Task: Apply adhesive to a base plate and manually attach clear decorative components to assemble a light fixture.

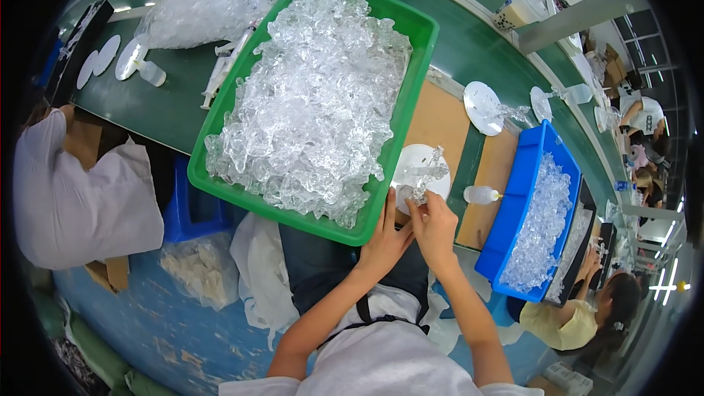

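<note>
green bench (176, 77) bowed by the lens, blue floor (169, 323) below. person in white (88, 198) at far left, person in yellow (561, 326) at lower right, both well apart from the work.

head view, only one. big green tub (422, 77) heaped with clear parts (315, 103), left of the wearer's hands. just past its lower right corner, white disc (412, 154). at the disc's near edge, clear piece (423, 192), small and knobbly, hard to tell apart from other clear stuff on the disc.

right hand (434, 231): thumb and forefinger narrowed to a pinch on clear piece. left hand (383, 247): fingers drawn close at the disc's near left edge, beside the tub corner; cannot tell whether gripping anything.

handling, judged by look: light, stiff, probably slick, like moulded plastic. thin bits likely to snap or snag under a hard squeeze. best held at the thickest part, between thumb and forefinger, thin ends left free.

edges: tub wall tight against left hand, little room to swing that way. more space to the right, over tan boards (440, 117), as far as white bottle (480, 194) and blue tub (521, 183). farther out, second disc (481, 106), worth keeping clear of. wearer's lap close under the wrists.
</note>
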A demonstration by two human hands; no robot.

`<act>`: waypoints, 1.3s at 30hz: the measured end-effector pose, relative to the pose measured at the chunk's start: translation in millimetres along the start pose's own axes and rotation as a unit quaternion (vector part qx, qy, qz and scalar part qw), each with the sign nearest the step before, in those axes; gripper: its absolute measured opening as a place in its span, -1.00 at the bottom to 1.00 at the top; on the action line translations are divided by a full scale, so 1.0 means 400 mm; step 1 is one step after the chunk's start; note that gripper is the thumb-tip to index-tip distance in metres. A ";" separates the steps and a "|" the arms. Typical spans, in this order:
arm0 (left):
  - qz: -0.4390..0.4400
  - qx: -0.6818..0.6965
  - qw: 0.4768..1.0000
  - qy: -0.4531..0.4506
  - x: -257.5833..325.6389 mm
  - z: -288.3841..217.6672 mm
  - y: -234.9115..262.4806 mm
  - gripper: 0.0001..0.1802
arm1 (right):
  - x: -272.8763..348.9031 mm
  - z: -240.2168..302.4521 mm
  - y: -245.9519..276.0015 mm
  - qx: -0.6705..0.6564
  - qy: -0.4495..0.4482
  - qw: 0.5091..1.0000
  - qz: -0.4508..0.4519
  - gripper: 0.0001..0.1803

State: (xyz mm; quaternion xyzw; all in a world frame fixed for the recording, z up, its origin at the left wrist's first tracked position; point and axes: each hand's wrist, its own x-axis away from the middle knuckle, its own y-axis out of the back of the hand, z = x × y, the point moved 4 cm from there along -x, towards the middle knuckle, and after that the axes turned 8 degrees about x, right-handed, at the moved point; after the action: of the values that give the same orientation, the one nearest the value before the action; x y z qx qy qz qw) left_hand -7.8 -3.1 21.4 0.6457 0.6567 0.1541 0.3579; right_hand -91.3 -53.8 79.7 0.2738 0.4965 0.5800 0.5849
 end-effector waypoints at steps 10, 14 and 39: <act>-0.022 0.017 1.000 -0.010 0.003 0.003 0.006 -0.54 | -0.013 -0.024 -0.016 -0.034 -0.047 0.998 0.020 -0.80; 0.044 0.040 0.998 -0.031 -0.016 -0.012 -0.006 -0.45 | -0.010 -0.044 -0.008 -0.025 -0.046 0.998 0.032 -0.74; 0.118 -0.091 0.989 0.016 -0.047 -0.014 0.006 -0.45 | -0.267 -0.779 0.393 0.187 -0.094 0.978 -0.008 -0.72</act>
State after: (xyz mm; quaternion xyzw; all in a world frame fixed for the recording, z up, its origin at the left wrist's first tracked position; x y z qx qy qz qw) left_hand -11.3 -19.5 32.1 0.6804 0.5652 0.2649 0.3840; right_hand -417.5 -207.1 137.4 0.4277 0.5413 0.4434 0.5722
